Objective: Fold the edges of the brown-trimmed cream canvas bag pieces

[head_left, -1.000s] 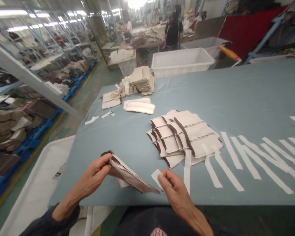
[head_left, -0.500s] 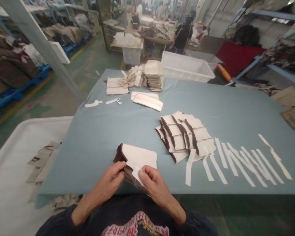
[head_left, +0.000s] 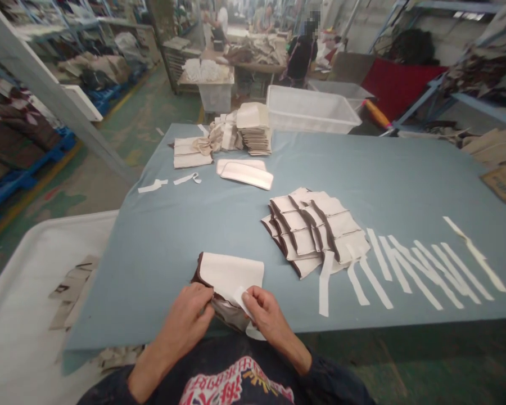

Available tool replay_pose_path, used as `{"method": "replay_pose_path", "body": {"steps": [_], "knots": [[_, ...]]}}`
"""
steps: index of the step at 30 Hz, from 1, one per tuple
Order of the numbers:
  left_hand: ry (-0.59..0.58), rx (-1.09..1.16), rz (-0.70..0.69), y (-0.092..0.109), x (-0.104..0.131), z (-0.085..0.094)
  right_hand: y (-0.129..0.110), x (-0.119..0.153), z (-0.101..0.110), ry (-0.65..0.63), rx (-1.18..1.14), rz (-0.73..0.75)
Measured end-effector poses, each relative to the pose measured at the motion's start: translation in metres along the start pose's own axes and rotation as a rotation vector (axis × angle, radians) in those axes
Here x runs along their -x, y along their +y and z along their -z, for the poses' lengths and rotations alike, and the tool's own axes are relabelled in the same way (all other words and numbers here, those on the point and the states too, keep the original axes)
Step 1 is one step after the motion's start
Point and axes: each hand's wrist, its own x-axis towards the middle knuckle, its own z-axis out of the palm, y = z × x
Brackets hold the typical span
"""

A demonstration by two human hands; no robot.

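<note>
A cream fabric piece with dark brown edging (head_left: 234, 274) lies at the near edge of the table. My left hand (head_left: 189, 315) pinches its brown edge at the left. Between the thumb and fingers of my right hand (head_left: 267, 315) is a white strip (head_left: 241, 297), held over the piece's near edge. The strip's lower end hangs below that hand. Right of my hands, a fanned pile of similar cream and brown pieces (head_left: 314, 228) rests on the table, and several loose white strips (head_left: 421, 275) lie beside it.
Across the blue-covered table (head_left: 160, 225) stand a stack of cream pieces (head_left: 255, 132) and two pale oblong pads (head_left: 247, 173). A clear plastic bin (head_left: 312, 109) is beyond the far edge. At my left is a white tub (head_left: 21, 270) with fabric pieces. A person (head_left: 301, 56) is in the background.
My right hand has drawn slightly away from my left with the white strip, whose tail now shows beneath it. The near edge of the fabric piece looks more opened. The camera view has shifted a little.
</note>
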Motion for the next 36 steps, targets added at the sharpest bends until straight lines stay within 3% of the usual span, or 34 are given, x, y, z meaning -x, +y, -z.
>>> {"method": "replay_pose_path", "body": {"steps": [7, 14, 23, 27, 36], "knots": [[-0.182, 0.495, 0.216, 0.020, -0.023, 0.001, -0.006, -0.006, 0.028, -0.094, 0.019, 0.059], [-0.171, 0.547, 0.246, 0.034, -0.045, 0.002, -0.026, -0.011, 0.045, -0.140, 0.112, 0.113], [-0.160, 0.676, 0.207, 0.060, -0.073, 0.031, -0.090, -0.012, 0.059, 0.023, 0.294, 0.252], [-0.132, 0.746, 0.210, 0.071, -0.081, 0.036, -0.115, -0.006, 0.062, 0.086, 0.344, 0.264], [-0.114, 0.849, 0.229, 0.081, -0.085, 0.039, -0.139, -0.001, 0.047, 0.174, 0.439, 0.254]]}}
